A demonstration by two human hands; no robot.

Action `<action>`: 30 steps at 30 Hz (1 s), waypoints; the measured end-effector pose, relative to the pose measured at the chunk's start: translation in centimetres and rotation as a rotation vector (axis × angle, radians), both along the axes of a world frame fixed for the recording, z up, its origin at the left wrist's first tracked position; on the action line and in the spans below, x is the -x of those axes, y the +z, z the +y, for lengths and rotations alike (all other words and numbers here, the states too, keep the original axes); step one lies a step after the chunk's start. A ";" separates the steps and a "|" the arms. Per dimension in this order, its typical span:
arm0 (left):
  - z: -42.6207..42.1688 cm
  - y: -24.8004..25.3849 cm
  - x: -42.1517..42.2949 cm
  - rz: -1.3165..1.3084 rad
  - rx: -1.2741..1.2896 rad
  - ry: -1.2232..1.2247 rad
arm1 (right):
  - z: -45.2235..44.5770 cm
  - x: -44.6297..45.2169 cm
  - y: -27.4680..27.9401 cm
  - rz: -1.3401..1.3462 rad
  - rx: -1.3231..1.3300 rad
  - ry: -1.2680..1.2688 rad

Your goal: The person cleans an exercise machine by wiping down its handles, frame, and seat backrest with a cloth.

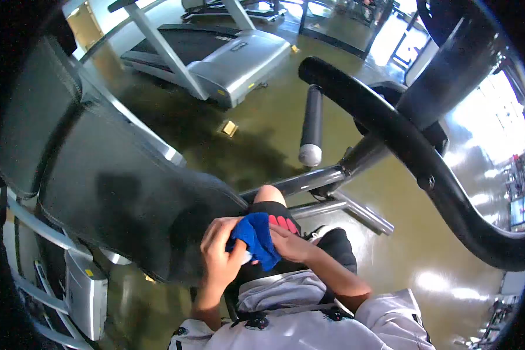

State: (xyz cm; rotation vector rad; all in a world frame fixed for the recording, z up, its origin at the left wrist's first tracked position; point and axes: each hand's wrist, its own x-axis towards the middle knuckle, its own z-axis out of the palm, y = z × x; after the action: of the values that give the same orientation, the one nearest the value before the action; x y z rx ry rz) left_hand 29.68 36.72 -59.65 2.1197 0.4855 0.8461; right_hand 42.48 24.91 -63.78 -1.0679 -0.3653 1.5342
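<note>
A crumpled blue cloth (259, 238) is held between both hands above the lap. My left hand (220, 248) has its fingers wrapped round the cloth's left side, with a small whitish patch showing under the thumb. Against the cloth's right side, my right hand (291, 244) presses with its fingers, partly hidden behind the fabric. Beneath the hands are dark shorts with a pink-red pattern (283, 223) and a bare knee (270, 195).
A black padded bench (128, 192) lies to the left. Black curved machine bars (391, 125) and a padded roller (312, 125) rise at the right. Treadmills (242, 61) stand ahead and at the lower left (86, 291). A small yellowish box (230, 128) is on the floor.
</note>
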 end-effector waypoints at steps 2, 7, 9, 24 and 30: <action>-0.3 0.4 -1.4 -0.026 -0.059 -0.109 | -1.6 -1.2 1.8 -0.243 -0.117 -0.091; 0.6 2.5 -4.2 -0.101 -0.001 -0.278 | -5.4 -4.5 6.3 -0.428 -0.321 -0.780; 0.8 2.9 -6.0 -0.173 -0.011 -0.268 | -5.1 -7.1 10.3 -0.998 -0.317 -0.709; -0.8 6.4 -16.4 -0.164 -0.509 -0.345 | 6.0 -17.1 5.7 -1.837 -0.299 -0.362; -0.9 5.3 -18.1 -0.144 -0.448 -0.251 | 10.6 -25.0 2.0 -1.864 -0.111 -0.335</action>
State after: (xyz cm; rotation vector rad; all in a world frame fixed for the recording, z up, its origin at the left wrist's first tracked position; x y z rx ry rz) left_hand 47.75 35.82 -54.34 2.4320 -0.0566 1.0207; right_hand 67.49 35.53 -61.80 -2.0543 -1.3599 -0.1911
